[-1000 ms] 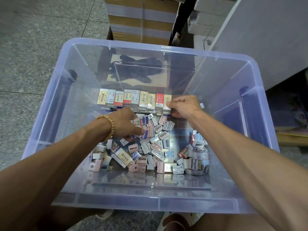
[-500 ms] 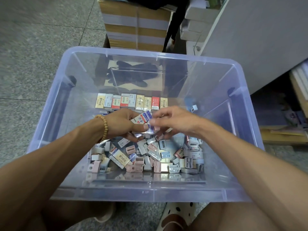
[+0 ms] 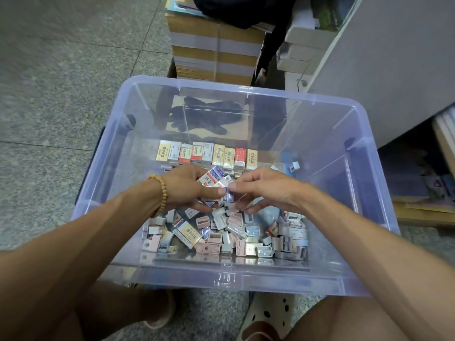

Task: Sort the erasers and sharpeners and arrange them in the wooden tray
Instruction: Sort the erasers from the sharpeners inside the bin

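Both hands meet over the loose pile inside the clear bin (image 3: 364, 183).

I see my left hand (image 3: 183, 187) curled round a few white erasers (image 3: 213, 177) with red-and-blue printed sleeves; my right hand (image 3: 264, 190) pinches the blue end of one between thumb and forefinger. A neat row of wrapped erasers (image 3: 206, 155) stands behind, with pink, grey and blue sharpeners (image 3: 229, 232) heaped below.

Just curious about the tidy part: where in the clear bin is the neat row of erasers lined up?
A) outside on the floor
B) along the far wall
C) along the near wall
B: the row of erasers stands by the far side of the clear bin, beyond both hands and the loose pile.
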### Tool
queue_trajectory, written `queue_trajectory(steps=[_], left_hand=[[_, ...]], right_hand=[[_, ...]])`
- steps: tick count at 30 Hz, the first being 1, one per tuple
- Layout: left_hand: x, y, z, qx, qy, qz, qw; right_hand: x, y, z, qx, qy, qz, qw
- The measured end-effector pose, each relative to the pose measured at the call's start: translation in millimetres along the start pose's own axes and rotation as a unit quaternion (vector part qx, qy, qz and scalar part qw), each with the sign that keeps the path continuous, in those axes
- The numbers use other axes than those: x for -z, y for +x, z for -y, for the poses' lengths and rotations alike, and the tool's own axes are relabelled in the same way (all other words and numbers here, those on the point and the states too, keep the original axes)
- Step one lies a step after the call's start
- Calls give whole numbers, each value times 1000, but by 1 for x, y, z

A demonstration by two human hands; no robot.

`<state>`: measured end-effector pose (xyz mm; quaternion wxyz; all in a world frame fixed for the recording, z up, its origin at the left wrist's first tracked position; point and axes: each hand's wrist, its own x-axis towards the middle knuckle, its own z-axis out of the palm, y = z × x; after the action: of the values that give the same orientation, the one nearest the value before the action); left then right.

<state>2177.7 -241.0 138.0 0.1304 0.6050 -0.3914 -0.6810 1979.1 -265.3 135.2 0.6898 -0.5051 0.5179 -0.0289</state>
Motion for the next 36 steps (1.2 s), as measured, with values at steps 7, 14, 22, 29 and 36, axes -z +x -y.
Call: queue_trajectory(steps=[7,14,22,29,36], left_hand=[[-1,-1,-2,3,-98,1,995],[9,-12,-5,22,-175,-84,981],[16,-60,13,83,-245,-175,950],[18,-59,14,74,-265,-210,938],[20,-51,13,70,-253,-225,939]], right_hand=[[-10,9,7,-15,67,0,998],[-11,22,19,31,157,-57,986],[-31,78,65,63,57,-114,990],[-74,139,80,60,19,-182,981],[-73,125,72,74,63,-173,980]])
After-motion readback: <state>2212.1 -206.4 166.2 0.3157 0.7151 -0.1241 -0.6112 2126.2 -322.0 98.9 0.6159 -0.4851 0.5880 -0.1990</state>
